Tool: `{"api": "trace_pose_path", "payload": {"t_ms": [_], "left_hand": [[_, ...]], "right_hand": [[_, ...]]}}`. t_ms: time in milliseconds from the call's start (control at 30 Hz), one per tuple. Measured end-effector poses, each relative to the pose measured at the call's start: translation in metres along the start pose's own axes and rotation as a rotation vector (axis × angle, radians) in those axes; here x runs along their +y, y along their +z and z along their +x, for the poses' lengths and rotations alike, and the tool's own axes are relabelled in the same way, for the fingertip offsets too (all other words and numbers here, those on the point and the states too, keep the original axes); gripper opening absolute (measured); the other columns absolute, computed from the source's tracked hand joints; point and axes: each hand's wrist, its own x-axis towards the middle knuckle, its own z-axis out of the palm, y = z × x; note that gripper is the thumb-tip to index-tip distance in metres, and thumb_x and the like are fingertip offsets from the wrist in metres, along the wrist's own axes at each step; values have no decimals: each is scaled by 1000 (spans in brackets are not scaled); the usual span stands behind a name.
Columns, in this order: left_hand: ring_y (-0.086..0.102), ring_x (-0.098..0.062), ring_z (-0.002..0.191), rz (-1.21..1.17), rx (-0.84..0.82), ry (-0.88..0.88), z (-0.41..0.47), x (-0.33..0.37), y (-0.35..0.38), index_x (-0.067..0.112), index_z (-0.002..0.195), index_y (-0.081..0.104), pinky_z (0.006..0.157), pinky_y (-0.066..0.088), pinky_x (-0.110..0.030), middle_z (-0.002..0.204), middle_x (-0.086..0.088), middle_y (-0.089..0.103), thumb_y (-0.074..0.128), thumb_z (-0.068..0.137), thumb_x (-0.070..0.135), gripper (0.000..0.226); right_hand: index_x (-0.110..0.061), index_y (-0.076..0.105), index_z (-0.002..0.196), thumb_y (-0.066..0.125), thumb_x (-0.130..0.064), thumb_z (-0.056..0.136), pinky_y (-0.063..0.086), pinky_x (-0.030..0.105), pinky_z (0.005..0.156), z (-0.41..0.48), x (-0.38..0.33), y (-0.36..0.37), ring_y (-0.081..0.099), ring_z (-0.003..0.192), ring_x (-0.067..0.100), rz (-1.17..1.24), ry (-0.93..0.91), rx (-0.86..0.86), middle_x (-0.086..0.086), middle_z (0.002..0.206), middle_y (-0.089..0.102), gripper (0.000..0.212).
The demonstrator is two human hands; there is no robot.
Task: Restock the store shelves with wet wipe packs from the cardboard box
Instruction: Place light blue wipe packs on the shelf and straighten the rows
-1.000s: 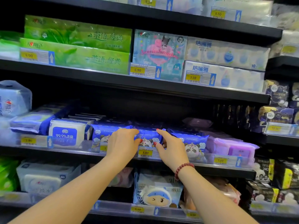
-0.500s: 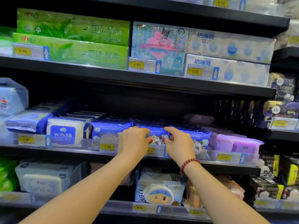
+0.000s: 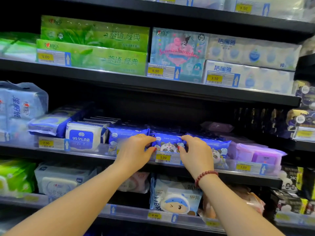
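Both hands are up at the middle shelf [image 3: 95, 155], pinching the same small blue wet wipe pack [image 3: 167, 142] from either end. The left hand [image 3: 134, 151] has thumb below and fingers curled over the pack's left edge; the right hand [image 3: 196, 154] mirrors it on the right edge, with a dark red bead bracelet [image 3: 205, 176] round the wrist. The pack, printed with a panda face, stands at the front of the shelf just behind the clear lip, right above a yellow price tag [image 3: 163, 157] reading 1.00. It sits in a row of like blue packs: one just to its left [image 3: 126, 135], partly behind the left hand, and another to its right [image 3: 219, 150]. Further left stands a white pack marked 99.9% [image 3: 81, 137]; further right are purple packs [image 3: 259, 154]. On the shelf above lie green tissue packs [image 3: 95, 45] and a pale blue cartoon pack [image 3: 177, 51]. Below, a pack with a blue-hatted cartoon face [image 3: 175, 200] faces out.
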Motion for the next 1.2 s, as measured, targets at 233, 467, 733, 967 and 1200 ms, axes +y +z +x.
{"api": "trace_pose_path", "payload": {"t_ms": [233,467,733,967,1200], "left_hand": [[52,-20,104,43,241,-91,-26,-64,-38,11,123,59,85,44,-28,115,-6,53,79,77,20,51],[60,-15,97,-112,88,-312,-18,-79,-41,37,137,44,87,52,-35,111,1,61,69,86,27,57],[60,-12,97,-149,93,-281,-9,-88,-45,32,131,53,83,52,-28,111,0,66,72,84,22,52],[63,-17,97,-3,-74,-281,-4,-88,-61,29,146,32,82,51,-29,115,-7,66,68,84,41,73],[55,-9,80,49,-333,-303,23,-89,-59,25,145,28,68,42,-23,96,5,58,63,86,47,72]], "right_hand": [[-18,52,133,66,-26,85,49,35,83,-11,-53,21,55,98,25,126,-375,-50,4,101,59,50],[-31,21,151,42,-39,100,48,32,79,-11,-98,56,58,96,21,105,-291,-177,4,105,60,56],[-32,41,143,52,-43,95,50,31,88,-2,-97,63,60,79,13,284,-242,-149,-2,114,69,51],[-37,38,144,52,-45,94,48,32,90,-1,-101,59,61,96,19,310,-190,-209,-2,111,67,53],[-38,11,151,41,-37,98,40,30,62,16,-109,64,55,71,20,175,-160,-466,9,92,63,61]]}}
